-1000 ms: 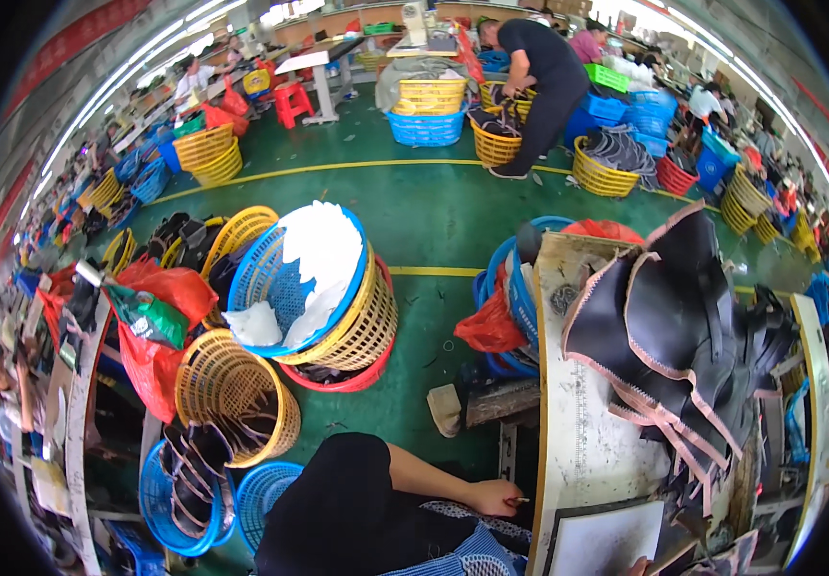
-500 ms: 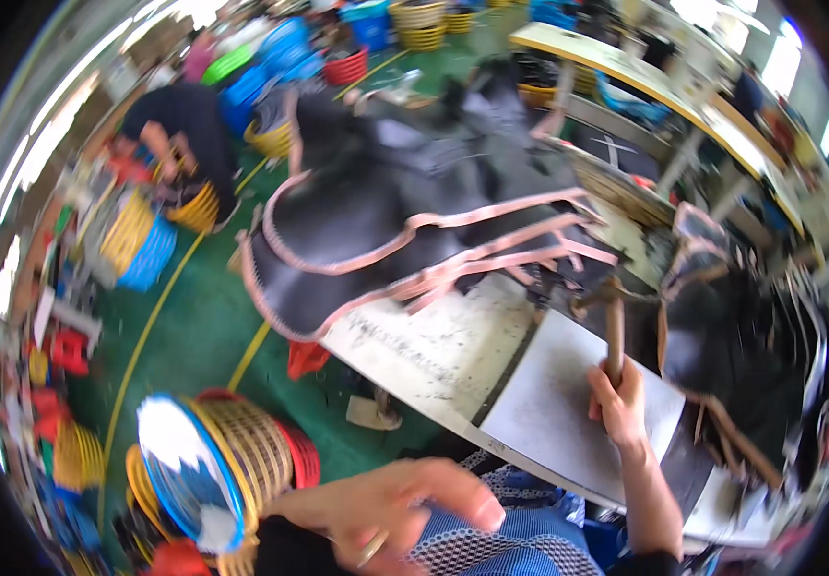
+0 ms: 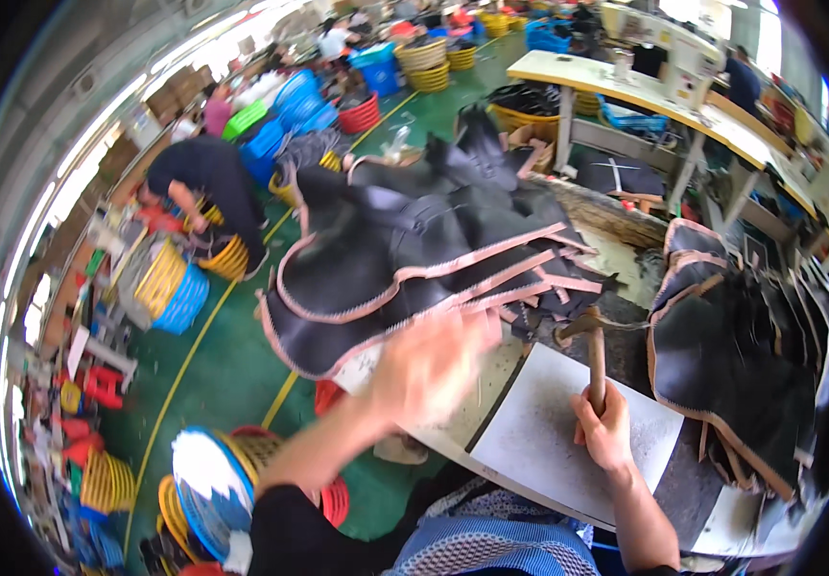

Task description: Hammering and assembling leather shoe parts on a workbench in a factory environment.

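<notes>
My right hand is closed round the wooden handle of a hammer, held above a flat pale grey slab on the workbench. The hammer's head points away from me. Blurred by motion, my left hand hovers by the near edge of a heap of black leather pieces. Their edges carry pink zigzag-cut borders. The left fingers are too smeared to read, and whether they touch the leather cannot be told. More black leather pieces with brownish-pink edges lie stacked right of the slab.
Stacked baskets stand on the green floor at my lower left. A person in dark clothes bends over a yellow basket at the left. Beyond the bench is a long white table with a sewing machine.
My left hand has moved up and forward from near my body to the leather heap's near edge. My right hand still grips the hammer over the slab. The view has shifted somewhat.
</notes>
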{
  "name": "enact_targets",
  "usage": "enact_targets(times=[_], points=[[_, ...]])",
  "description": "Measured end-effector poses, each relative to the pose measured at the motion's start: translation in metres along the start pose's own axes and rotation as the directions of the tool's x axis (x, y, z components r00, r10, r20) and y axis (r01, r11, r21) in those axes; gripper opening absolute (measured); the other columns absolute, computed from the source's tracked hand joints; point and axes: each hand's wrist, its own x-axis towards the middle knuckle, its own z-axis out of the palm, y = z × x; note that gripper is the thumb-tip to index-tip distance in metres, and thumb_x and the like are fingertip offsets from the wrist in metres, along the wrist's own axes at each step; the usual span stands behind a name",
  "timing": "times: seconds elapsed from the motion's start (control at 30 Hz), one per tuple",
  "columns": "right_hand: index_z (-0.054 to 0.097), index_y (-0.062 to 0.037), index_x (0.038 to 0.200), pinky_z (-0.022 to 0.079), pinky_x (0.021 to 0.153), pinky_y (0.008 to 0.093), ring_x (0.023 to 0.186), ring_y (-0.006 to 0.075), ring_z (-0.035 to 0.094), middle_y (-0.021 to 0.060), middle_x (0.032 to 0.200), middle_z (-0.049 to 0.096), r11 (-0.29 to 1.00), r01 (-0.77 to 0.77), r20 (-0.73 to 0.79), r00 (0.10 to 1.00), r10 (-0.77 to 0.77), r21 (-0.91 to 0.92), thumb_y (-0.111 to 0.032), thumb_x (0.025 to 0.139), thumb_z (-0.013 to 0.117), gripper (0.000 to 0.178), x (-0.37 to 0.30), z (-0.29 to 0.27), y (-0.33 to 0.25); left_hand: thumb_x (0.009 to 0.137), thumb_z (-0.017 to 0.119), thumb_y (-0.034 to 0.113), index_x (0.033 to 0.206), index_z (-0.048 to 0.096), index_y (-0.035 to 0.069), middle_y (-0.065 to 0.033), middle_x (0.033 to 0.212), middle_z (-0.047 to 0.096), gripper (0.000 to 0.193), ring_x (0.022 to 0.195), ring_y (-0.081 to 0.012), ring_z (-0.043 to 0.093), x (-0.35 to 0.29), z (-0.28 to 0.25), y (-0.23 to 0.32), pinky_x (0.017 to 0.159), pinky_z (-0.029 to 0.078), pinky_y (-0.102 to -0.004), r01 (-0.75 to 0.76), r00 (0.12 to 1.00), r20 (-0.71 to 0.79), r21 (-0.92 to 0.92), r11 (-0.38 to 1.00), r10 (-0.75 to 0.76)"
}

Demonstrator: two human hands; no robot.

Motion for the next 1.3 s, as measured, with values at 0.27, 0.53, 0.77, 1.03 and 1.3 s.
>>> enact_targets(times=[0.27, 0.53, 0.77, 1.03, 1.3], points=[[0.050, -0.0062, 0.089, 0.038, 0.039, 0.0232, 0.042, 0.0095, 0.047, -0.0009, 0.062, 0.049, 0.984, -0.028, -0.037, 0.999, 0.035, 0.175, -0.018, 0.096, 0.063, 0.019, 0.000, -0.010, -0.003, 0.088, 0.064, 0.007, 0.089, 0.057, 0.005, -0.0091, 0.091, 0.075, 0.008, 0.072, -0.0323, 0.071, -0.029, 0.022, -0.129, 0.056, 0.055, -0.0428, 0.421, 0.891, 0.158, 0.057, 0.905, -0.425], [0.053, -0.0050, 0.099, 0.031, 0.037, 0.0209, 0.039, 0.0054, 0.038, -0.0027, 0.056, 0.045, 0.957, 0.268, -0.441, 0.876, -0.195, 0.110, -0.015, 0.100, 0.059, 0.012, -0.024, -0.061, -0.036, 0.085, 0.064, -0.001, 0.107, 0.068, -0.002, -0.0126, 0.096, 0.076, 0.022, 0.074, -0.0241, 0.074, 0.033, 0.002, 0.019, 0.065, 0.061, -0.0351, 0.160, 0.987, 0.010, -0.134, 0.978, -0.160], [0.050, -0.0022, 0.093, 0.026, 0.035, 0.0182, 0.038, 0.0046, 0.033, -0.0021, 0.056, 0.038, 0.881, 0.465, -0.562, 0.707, -0.429, -0.088, -0.021, 0.109, 0.044, 0.025, -0.089, -0.117, -0.059, 0.094, 0.069, 0.023, 0.086, 0.046, 0.004, -0.0202, 0.118, 0.069, 0.031, 0.086, -0.0282, 0.071, -0.030, 0.072, 0.129, 0.088, 0.057, -0.0436, 0.450, 0.874, 0.473, -0.693, 0.563, -0.117], [0.056, 0.0003, 0.092, 0.036, 0.037, 0.0218, 0.040, 0.0060, 0.048, -0.0021, 0.056, 0.050, 0.942, -0.128, -0.044, 0.992, 0.120, -0.311, -0.024, 0.100, 0.057, 0.026, -0.124, -0.082, -0.039, 0.105, 0.049, 0.014, 0.091, 0.056, -0.003, -0.0112, 0.087, 0.053, 0.023, 0.074, -0.0250, 0.057, 0.032, 0.079, 0.052, 0.072, 0.047, -0.0349, 0.527, 0.845, 0.447, -0.595, 0.607, -0.294], [0.057, 0.0033, 0.102, 0.045, 0.052, 0.0368, 0.053, 0.0249, 0.060, 0.0142, 0.061, 0.057, 0.857, -0.072, -0.007, 0.997, 0.080, -0.510, -0.010, 0.094, 0.065, 0.017, -0.110, -0.064, -0.019, 0.104, 0.053, 0.005, 0.104, 0.059, -0.006, -0.0098, 0.097, 0.067, 0.013, 0.088, -0.0187, 0.073, -0.016, 0.141, 0.068, 0.078, 0.062, -0.0316, 0.660, 0.751, 0.644, -0.744, 0.107, -0.149]])
